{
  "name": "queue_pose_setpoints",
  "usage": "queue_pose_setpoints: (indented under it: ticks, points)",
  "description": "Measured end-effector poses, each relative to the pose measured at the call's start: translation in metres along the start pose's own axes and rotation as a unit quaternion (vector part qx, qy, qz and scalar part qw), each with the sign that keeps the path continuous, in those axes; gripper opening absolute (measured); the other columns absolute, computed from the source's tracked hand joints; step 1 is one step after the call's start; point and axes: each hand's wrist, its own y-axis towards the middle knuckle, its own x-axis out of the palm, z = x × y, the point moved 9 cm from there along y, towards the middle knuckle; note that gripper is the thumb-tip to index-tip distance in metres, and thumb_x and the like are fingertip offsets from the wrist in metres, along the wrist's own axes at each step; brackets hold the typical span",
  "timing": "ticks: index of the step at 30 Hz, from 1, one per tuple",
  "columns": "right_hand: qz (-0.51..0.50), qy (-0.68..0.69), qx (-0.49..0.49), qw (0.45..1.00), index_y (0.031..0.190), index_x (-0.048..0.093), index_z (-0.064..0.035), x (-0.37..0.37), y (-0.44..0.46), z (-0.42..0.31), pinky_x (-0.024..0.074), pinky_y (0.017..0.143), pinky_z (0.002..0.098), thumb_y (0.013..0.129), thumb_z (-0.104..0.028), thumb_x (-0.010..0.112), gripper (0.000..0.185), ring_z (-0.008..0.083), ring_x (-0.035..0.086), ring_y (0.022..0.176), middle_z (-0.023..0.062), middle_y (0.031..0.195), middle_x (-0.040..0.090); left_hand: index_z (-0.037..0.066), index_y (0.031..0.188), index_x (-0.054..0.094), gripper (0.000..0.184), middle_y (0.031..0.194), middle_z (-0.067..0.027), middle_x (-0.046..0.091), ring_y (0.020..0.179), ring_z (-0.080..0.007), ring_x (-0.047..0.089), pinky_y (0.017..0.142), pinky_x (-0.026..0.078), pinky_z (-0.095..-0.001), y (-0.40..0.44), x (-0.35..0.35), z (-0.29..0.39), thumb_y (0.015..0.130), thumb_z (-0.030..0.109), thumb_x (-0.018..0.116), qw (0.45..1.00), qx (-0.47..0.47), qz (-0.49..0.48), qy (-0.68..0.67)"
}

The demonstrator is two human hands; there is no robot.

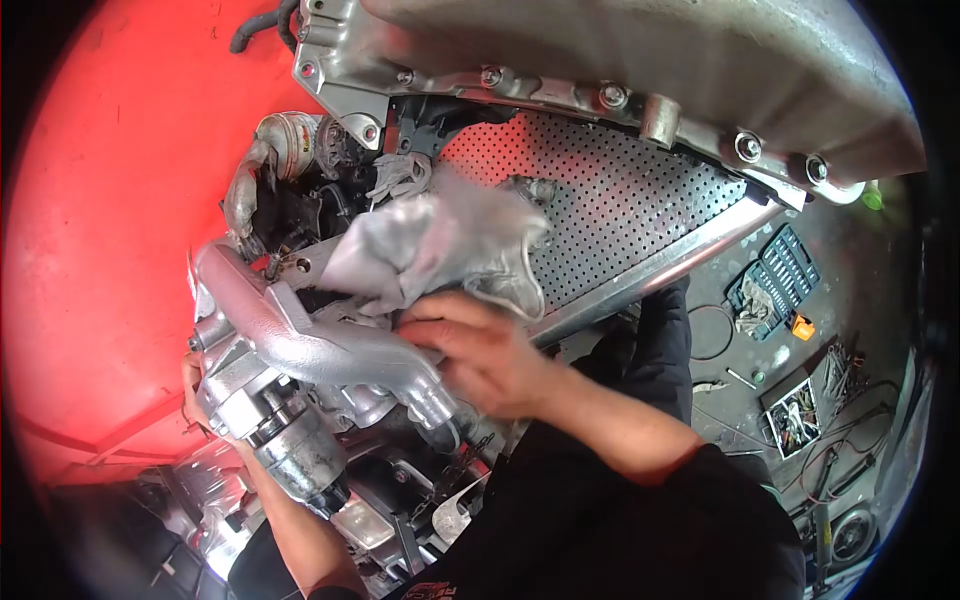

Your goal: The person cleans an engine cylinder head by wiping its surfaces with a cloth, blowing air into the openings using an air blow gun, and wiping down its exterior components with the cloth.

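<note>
A silver cast-metal pipe assembly [320,350], with a cylindrical metal housing [300,460] below it, lies across the left middle of the head view. My left hand [192,385] is wrapped around the assembly's left side; most of it is hidden behind the metal. My right hand [480,350] is closed on a light grey rag [430,240] at the far side of the pipe. The rag is bunched and blurred by motion, and it spreads up over the parts behind. The right fingertips are partly hidden by the cloth.
A large engine piece with bolts along its flange [700,90] overhangs the top. Beneath it runs a perforated metal bench top [600,200]. A red surface [110,220] fills the left. On the floor lie a socket set case [785,270] and a tool tray [795,415].
</note>
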Motion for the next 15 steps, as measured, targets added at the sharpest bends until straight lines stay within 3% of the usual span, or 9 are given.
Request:
queue_pose_setpoints:
  ticks: [2, 4, 5, 6, 7, 8, 10, 14, 15]
  points:
    - [-0.059, 0.057, -0.013, 0.997, 0.114, 0.062, -0.0023, 0.006, -0.002, 0.014, 0.0488, 0.091, 0.0398, 0.078, -0.001, 0.058, 0.036, 0.0320, 0.059, 0.104, 0.0135, 0.111, 0.060, 0.004, 0.089, 0.051, 0.009, 0.081, -0.0007, 0.057, 0.072, -0.0087, 0.055, 0.069, 0.047, -0.0238, 0.000, 0.008, 0.001, 0.088, 0.008, 0.059, 0.988, -0.068, 0.028, -0.138]
    - [-0.104, -0.202, -0.002, 0.974, 0.120, 0.060, -0.0014, -0.005, -0.020, 0.028, 0.0484, 0.094, 0.0384, 0.083, 0.000, 0.054, 0.038, 0.0336, 0.059, 0.106, 0.0143, 0.118, 0.059, 0.004, 0.089, 0.051, 0.007, 0.080, -0.0003, 0.055, 0.072, -0.0083, 0.053, 0.070, 0.045, -0.0233, -0.004, 0.007, 0.000, 0.088, 0.008, 0.057, 0.975, -0.107, 0.032, -0.194]
    - [-0.101, -0.203, -0.001, 0.974, 0.120, 0.060, -0.0014, -0.012, -0.023, 0.028, 0.0484, 0.094, 0.0384, 0.083, 0.000, 0.054, 0.038, 0.0336, 0.059, 0.106, 0.0143, 0.118, 0.059, 0.004, 0.088, 0.051, 0.007, 0.079, 0.0002, 0.054, 0.072, -0.0081, 0.052, 0.070, 0.044, -0.0232, -0.003, 0.005, 0.003, 0.088, 0.008, 0.057, 0.985, -0.076, 0.028, -0.153]
    - [-0.030, 0.014, 0.222, 0.975, 0.121, 0.059, -0.0008, -0.034, -0.026, 0.063, 0.0473, 0.096, 0.0380, 0.084, 0.000, 0.054, 0.038, 0.0341, 0.059, 0.108, 0.0162, 0.121, 0.059, 0.004, 0.088, 0.051, 0.007, 0.078, 0.0006, 0.054, 0.072, -0.0079, 0.051, 0.071, 0.043, -0.0231, -0.002, 0.005, 0.007, 0.089, 0.009, 0.056, 0.992, -0.044, 0.029, -0.115]
    - [0.040, 0.231, 0.421, 0.876, 0.122, 0.059, -0.0002, -0.037, -0.044, 0.092, 0.0462, 0.099, 0.0377, 0.085, 0.000, 0.054, 0.038, 0.0346, 0.059, 0.110, 0.0180, 0.124, 0.059, 0.005, 0.087, 0.051, 0.008, 0.077, 0.0015, 0.051, 0.072, -0.0076, 0.049, 0.071, 0.042, -0.0231, -0.004, 0.005, -0.002, 0.090, 0.010, 0.055, 0.979, -0.084, 0.053, -0.177]
    - [0.038, 0.231, 0.423, 0.875, 0.122, 0.059, -0.0002, -0.029, -0.036, 0.088, 0.0462, 0.099, 0.0377, 0.085, 0.000, 0.054, 0.038, 0.0346, 0.059, 0.110, 0.0180, 0.124, 0.059, 0.005, 0.087, 0.051, 0.008, 0.077, 0.0015, 0.051, 0.072, -0.0076, 0.049, 0.071, 0.042, -0.0231, -0.007, 0.004, -0.001, 0.090, 0.010, 0.055, 0.979, -0.087, 0.054, -0.175]
    - [0.000, 0.002, 0.016, 1.000, 0.125, 0.057, 0.0005, -0.009, 0.017, 0.013, 0.0465, 0.098, 0.0387, 0.086, 0.001, 0.053, 0.039, 0.0350, 0.059, 0.112, 0.0201, 0.126, 0.059, 0.005, 0.087, 0.051, 0.010, 0.078, 0.0013, 0.051, 0.073, -0.0077, 0.050, 0.071, 0.042, -0.0237, -0.011, 0.001, -0.002, 0.091, 0.013, 0.054, 0.982, -0.107, 0.053, -0.147]
    - [-0.045, -0.031, -0.033, 0.998, 0.115, 0.062, -0.0002, 0.007, 0.045, 0.015, 0.0421, 0.103, 0.0419, 0.085, 0.001, 0.051, 0.032, 0.0265, 0.056, 0.119, 0.0167, 0.124, 0.061, 0.005, 0.085, 0.050, 0.015, 0.077, 0.0015, 0.049, 0.074, -0.0081, 0.047, 0.072, 0.040, -0.0239, -0.005, 0.008, 0.008, 0.090, 0.017, 0.056, 0.982, -0.078, 0.016, -0.169]
    - [-0.157, -0.164, 0.055, 0.972, 0.112, 0.062, -0.0004, 0.015, 0.049, 0.026, 0.0423, 0.102, 0.0427, 0.083, -0.001, 0.053, 0.031, 0.0262, 0.055, 0.119, 0.0162, 0.121, 0.061, 0.005, 0.084, 0.048, 0.014, 0.076, 0.0024, 0.045, 0.072, -0.0084, 0.042, 0.069, 0.037, -0.0240, -0.003, 0.010, 0.017, 0.089, 0.016, 0.057, 0.987, -0.059, 0.040, -0.143]
